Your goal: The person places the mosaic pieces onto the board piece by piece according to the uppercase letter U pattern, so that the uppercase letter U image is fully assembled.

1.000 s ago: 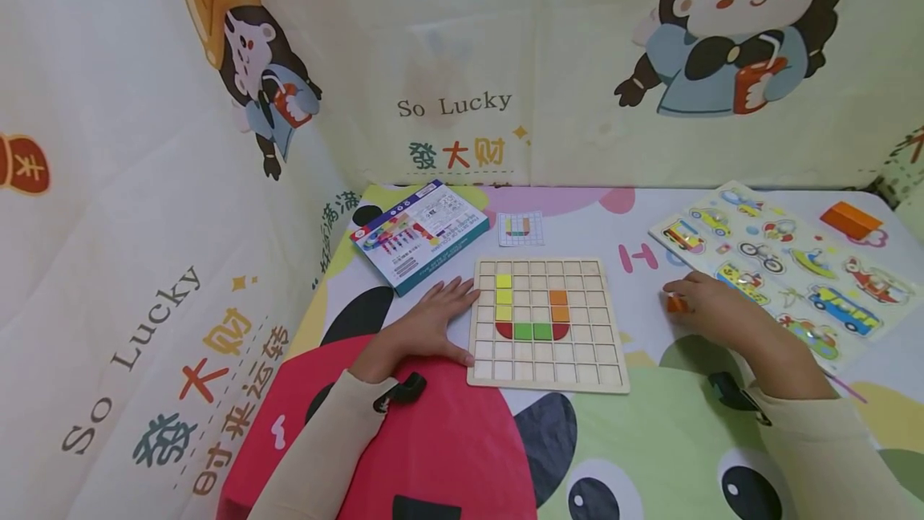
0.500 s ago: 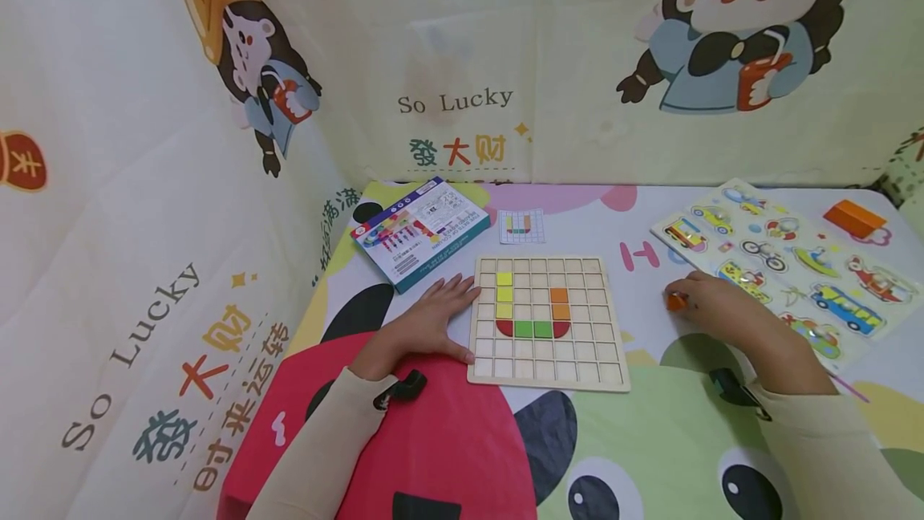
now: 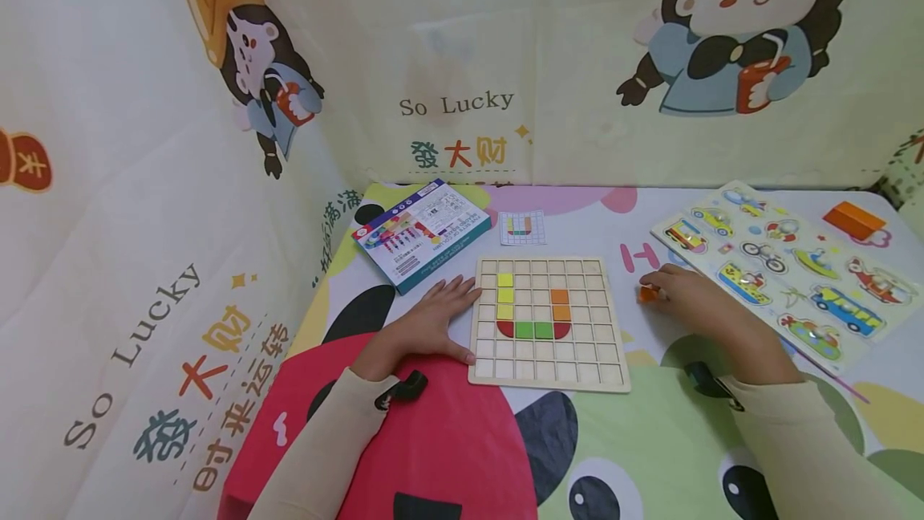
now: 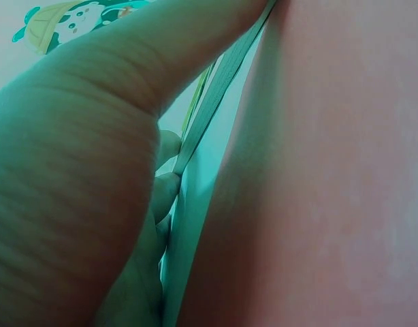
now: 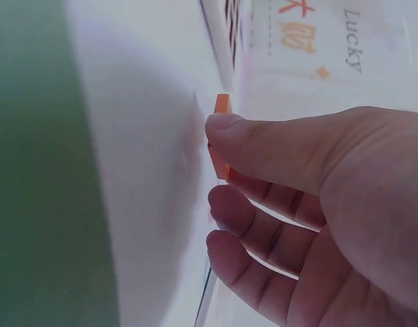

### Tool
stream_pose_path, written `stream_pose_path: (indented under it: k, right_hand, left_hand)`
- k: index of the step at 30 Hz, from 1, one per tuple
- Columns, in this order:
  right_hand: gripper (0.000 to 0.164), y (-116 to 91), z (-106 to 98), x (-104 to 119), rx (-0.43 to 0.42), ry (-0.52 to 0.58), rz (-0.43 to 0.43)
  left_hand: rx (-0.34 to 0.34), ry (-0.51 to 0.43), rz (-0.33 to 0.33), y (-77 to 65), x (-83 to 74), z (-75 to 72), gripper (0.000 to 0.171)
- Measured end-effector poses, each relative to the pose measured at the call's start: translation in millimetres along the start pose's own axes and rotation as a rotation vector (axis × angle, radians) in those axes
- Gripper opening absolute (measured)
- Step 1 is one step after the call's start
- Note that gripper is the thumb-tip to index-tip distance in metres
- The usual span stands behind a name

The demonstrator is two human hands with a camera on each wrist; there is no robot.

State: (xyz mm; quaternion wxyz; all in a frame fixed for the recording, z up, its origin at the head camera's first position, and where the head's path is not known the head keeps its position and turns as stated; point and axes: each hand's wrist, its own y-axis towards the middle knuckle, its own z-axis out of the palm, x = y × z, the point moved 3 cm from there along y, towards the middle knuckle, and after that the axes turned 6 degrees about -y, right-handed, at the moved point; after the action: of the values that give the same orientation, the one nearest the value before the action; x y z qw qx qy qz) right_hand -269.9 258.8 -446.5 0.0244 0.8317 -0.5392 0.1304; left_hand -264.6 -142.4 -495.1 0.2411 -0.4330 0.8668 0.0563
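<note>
My right hand (image 3: 693, 303) pinches a small orange tile (image 5: 221, 163) between thumb and fingertips, just right of the wooden grid board (image 3: 549, 367). In the right wrist view the tile shows edge-on, partly covered by the thumb. My left hand (image 3: 426, 327) rests at the board's left edge, its fingers spread and thumb touching the near left side. Set in the board's cells is a U shape: yellow tiles (image 3: 504, 295) on the left, green tiles (image 3: 534, 331) and dark red corner pieces (image 3: 561, 330) along the bottom, orange tiles (image 3: 560, 305) on the right.
Behind the board lies a small card (image 3: 523, 228) printed with a similar U. A flat box (image 3: 426, 235) sits at the back left. At the right is a vehicle picture board (image 3: 780, 263), with an orange box-like object (image 3: 855, 220) beyond it.
My right hand has moved left toward the wooden grid board, carrying the orange tile. The left hand and the board have stayed in place.
</note>
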Motion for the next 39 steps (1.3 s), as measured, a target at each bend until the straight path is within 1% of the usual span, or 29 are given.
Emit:
stream_pose_path:
  k: [6, 15, 26, 30, 35, 39]
  right_hand:
    - [0.034, 9.2, -0.3, 13.6, -0.029, -0.008, -0.003]
    - [0.031, 26.2, 3.8, 28.8, -0.032, 0.011, -0.035]
    - [0.03, 39.3, 6.8, 47.6, -0.043, 0.051, -0.07]
    - [0.031, 44.1, 8.9, 52.6, -0.044, 0.044, -0.089]
    - [0.033, 49.3, 12.2, 54.8, -0.015, 0.068, -0.064]
    - [0.031, 52.3, 14.1, 56.4, -0.013, 0.071, -0.08]
  left_hand:
    - [0.0, -0.004, -0.003, -0.2, -1.1, -0.1, 0.118]
    - [0.012, 0.011, -0.016, 0.0, -1.8, -1.4, 0.119]
    - [0.002, 0.003, 0.001, 0.9, -0.8, -0.7, 0.119]
    - [0.001, 0.0, 0.003, 0.8, -0.5, -1.0, 0.119]
    - [0.002, 0.004, -0.002, 0.7, -1.0, -1.1, 0.119]
    - [0.001, 0.013, -0.004, 0.9, -1.4, -0.4, 0.119]
